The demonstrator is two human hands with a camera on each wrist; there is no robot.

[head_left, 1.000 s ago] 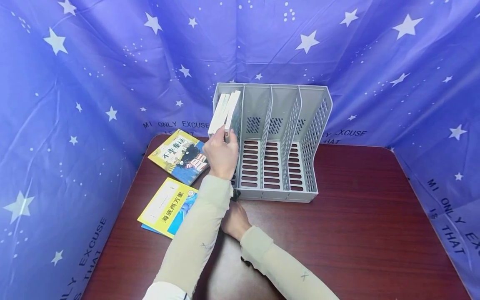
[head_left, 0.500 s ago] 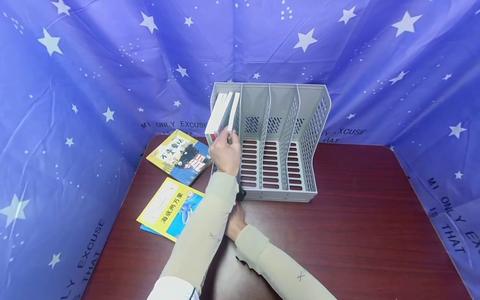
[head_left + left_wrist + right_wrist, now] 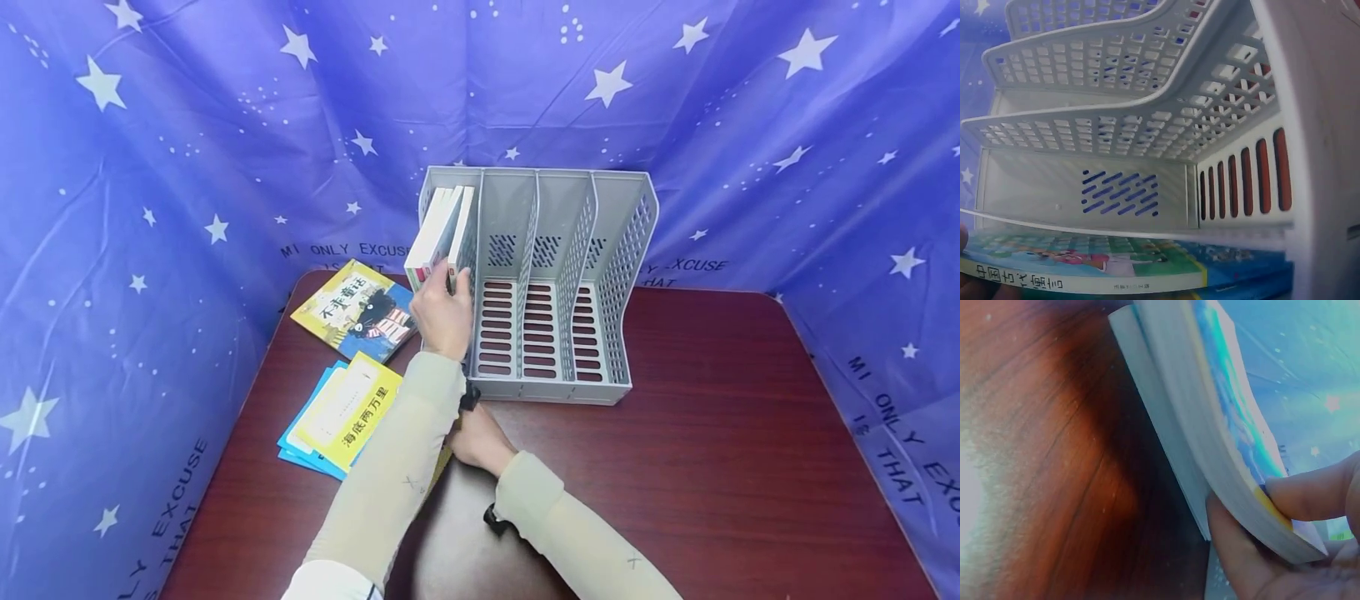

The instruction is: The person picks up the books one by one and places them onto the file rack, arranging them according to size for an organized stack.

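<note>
In the head view my left hand (image 3: 444, 317) reaches into the leftmost compartment of a grey file rack (image 3: 551, 390). Its thumb and fingers pinch the front end of an upright book (image 3: 461, 229). That book's spine (image 3: 1085, 281) with Chinese lettering shows in the left wrist view. More books (image 3: 433, 229) lean beside it on the left. Under the left forearm my right hand (image 3: 480, 437) grips a yellow book (image 3: 360, 408). In the right wrist view the thumb lies on its blue-and-yellow cover, fingers beneath the pages. A blue book (image 3: 307, 433) lies under it, partly covered.
A yellow-and-blue picture book (image 3: 360, 310) lies at the table's left, close to the rack. The rack's other compartments stand to the right. A starry blue curtain (image 3: 480, 83) hangs behind the brown table (image 3: 720, 433).
My right hand has taken hold of the yellow book and shifted it right, showing more blue book beneath. My left hand stays at the upright books, which now stand slightly apart.
</note>
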